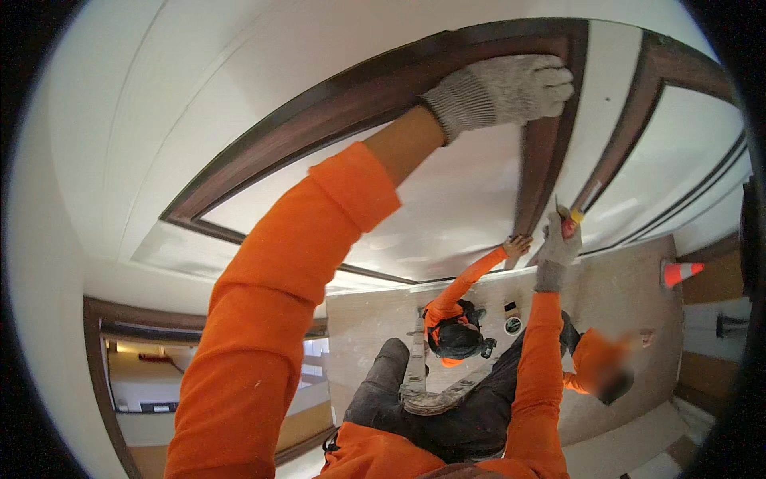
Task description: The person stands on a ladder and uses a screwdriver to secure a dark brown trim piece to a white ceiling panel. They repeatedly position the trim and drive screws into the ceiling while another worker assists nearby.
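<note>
My left hand, in a grey knit glove, lies against the upper corner of a dark wood frame around a white wall panel. Its fingers are stretched out and hold nothing. Lower and to the right, my gloved right hand is closed around a hand tool with a red and yellow handle. A thin pointed metal part rises beside its fingers; the exact kind is unclear. This hand is near the white strip between that frame and a second dark frame.
Far below, one co-worker in orange reaches a hand to the frame's lower end; another is at the right. A worn ladder-like support is between my legs. A bucket, traffic cone and dark-framed opening also show.
</note>
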A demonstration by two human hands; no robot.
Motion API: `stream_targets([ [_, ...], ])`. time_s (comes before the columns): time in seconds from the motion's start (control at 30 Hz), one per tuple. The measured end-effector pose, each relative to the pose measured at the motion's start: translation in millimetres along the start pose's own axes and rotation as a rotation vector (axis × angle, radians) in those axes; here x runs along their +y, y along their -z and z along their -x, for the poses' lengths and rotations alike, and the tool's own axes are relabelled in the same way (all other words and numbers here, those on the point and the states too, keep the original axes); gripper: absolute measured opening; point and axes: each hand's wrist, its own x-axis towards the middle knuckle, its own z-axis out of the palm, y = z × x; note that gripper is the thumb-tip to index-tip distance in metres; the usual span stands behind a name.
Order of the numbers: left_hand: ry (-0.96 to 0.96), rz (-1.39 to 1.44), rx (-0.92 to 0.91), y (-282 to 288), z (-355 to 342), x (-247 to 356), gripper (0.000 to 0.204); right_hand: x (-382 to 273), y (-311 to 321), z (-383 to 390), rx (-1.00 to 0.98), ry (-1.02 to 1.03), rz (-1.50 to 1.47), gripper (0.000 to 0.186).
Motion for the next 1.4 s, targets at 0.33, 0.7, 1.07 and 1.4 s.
stream_targets([
  [0.33,-0.038,0.038,-0.117,-2.5,-5.4,-2.4,0.067,-86.6,-46.3,-26.0,-0.010,0.062,-0.135,0.022],
  [0.7,-0.055,0.098,-0.235,23.3,-13.4,-8.0,0.061,-93.4,-44.2,-14.9,-0.036,0.048,-0.018,0.020],
  [1.07,-0.145,0.363,-0.260,37.6,-18.0,-6.2,0.053,-127.2,-54.8,2.5,-0.161,0.167,0.012,0.024],
  [1.4,-0.297,0.355,-0.361,50.5,-29.7,-3.7,0.040,-137.8,-59.5,7.1,-0.257,0.218,-0.078,0.031],
])
